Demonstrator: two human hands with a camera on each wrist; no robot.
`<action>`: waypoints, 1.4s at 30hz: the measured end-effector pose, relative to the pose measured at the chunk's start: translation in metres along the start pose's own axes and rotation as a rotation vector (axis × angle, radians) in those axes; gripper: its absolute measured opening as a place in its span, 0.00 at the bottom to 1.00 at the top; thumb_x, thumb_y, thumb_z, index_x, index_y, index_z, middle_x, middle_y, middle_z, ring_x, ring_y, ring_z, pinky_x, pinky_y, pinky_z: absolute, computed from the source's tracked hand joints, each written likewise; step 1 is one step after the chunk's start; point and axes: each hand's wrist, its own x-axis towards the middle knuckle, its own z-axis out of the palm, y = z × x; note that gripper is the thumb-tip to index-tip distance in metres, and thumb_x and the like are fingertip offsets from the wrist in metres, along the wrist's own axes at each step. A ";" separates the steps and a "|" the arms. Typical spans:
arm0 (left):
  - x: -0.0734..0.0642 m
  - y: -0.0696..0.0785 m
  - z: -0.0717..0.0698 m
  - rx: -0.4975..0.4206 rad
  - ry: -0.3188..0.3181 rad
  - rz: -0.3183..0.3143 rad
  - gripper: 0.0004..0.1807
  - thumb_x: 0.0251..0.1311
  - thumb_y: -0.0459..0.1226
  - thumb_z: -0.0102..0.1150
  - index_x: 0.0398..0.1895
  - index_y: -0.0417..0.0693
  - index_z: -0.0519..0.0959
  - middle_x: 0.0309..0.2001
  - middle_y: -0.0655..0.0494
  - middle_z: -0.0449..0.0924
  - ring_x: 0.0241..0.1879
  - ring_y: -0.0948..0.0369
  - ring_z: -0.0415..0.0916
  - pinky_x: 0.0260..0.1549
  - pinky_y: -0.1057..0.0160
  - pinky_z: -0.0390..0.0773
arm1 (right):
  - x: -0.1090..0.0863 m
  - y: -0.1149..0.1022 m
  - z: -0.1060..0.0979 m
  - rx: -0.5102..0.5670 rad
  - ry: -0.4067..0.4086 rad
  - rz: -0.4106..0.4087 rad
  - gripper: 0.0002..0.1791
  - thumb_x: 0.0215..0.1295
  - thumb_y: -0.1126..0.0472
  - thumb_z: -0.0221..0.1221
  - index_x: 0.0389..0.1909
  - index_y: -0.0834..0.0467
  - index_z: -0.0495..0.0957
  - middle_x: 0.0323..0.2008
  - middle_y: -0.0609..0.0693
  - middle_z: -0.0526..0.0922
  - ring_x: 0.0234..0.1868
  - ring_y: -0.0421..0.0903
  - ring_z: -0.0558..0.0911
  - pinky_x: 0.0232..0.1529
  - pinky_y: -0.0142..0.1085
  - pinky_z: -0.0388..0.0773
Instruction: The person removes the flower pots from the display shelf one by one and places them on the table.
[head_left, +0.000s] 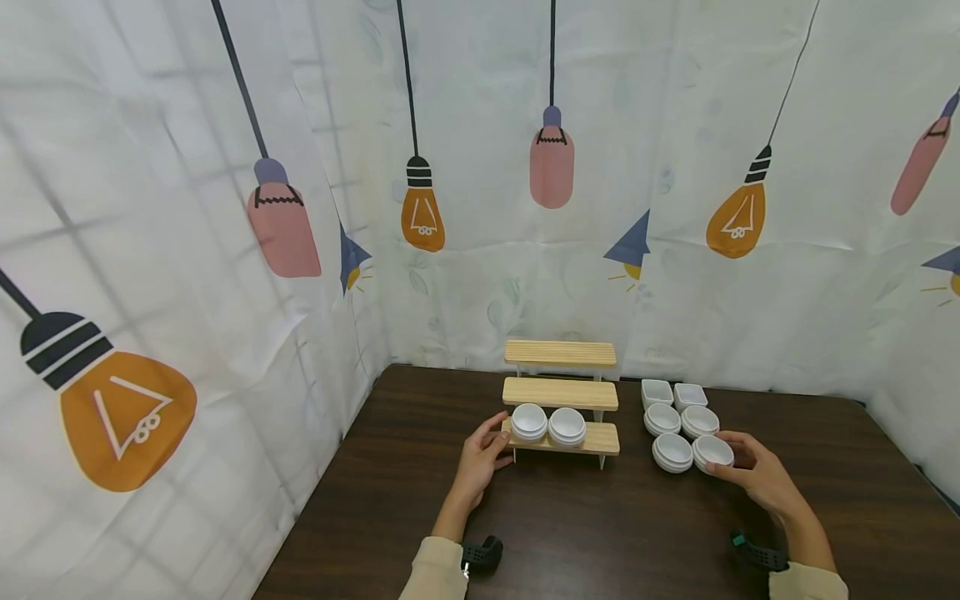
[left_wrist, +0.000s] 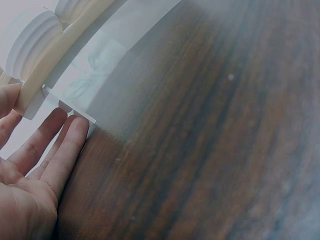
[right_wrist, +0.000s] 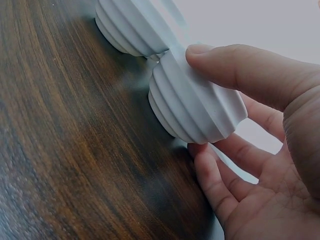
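Observation:
My left hand (head_left: pixel 480 457) is at the left end of the lowest tier of a three-tier wooden display stand (head_left: pixel 609 439). Its thumb and fingers hold that end, with fingertips at the clear leg (left_wrist: pixel 70 104) below. Two round white ribbed bowls (head_left: pixel 529 422) sit side by side on this tier. Over to the right, my right hand (head_left: pixel 761 475) grips another white ribbed bowl (right_wrist: pixel 192 107), thumb on the rim and fingers round its far side and underneath. That bowl is the nearest right one of a group, close beside a matching bowl (head_left: pixel 672 453).
Behind the gripped bowl stand two more round bowls (head_left: pixel 662 419) and two square white dishes (head_left: pixel 690 395). The upper tiers (head_left: pixel 560 353) of the stand rise towards the back. A printed curtain (head_left: pixel 465 308) borders the dark wooden table (head_left: pixel 600 533) behind and at left.

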 end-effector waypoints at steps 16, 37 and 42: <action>-0.001 0.001 0.000 -0.004 0.004 0.002 0.25 0.78 0.38 0.52 0.74 0.46 0.69 0.53 0.43 0.81 0.48 0.61 0.79 0.49 0.52 0.87 | 0.001 -0.002 -0.002 -0.018 -0.013 0.004 0.40 0.68 0.50 0.68 0.73 0.64 0.62 0.64 0.71 0.72 0.46 0.37 0.77 0.39 0.31 0.79; -0.001 0.002 0.001 -0.007 0.008 -0.004 0.24 0.77 0.37 0.52 0.73 0.50 0.71 0.53 0.43 0.81 0.48 0.61 0.79 0.49 0.52 0.87 | -0.002 -0.040 -0.005 0.026 0.238 -0.053 0.35 0.68 0.47 0.67 0.69 0.60 0.68 0.59 0.59 0.77 0.48 0.28 0.70 0.37 0.20 0.72; -0.001 0.003 0.001 -0.006 0.006 -0.006 0.24 0.77 0.37 0.52 0.73 0.51 0.71 0.54 0.42 0.81 0.50 0.60 0.79 0.49 0.53 0.87 | -0.002 -0.060 -0.001 0.080 0.306 -0.112 0.31 0.68 0.50 0.67 0.66 0.59 0.71 0.49 0.36 0.78 0.47 0.28 0.74 0.41 0.17 0.72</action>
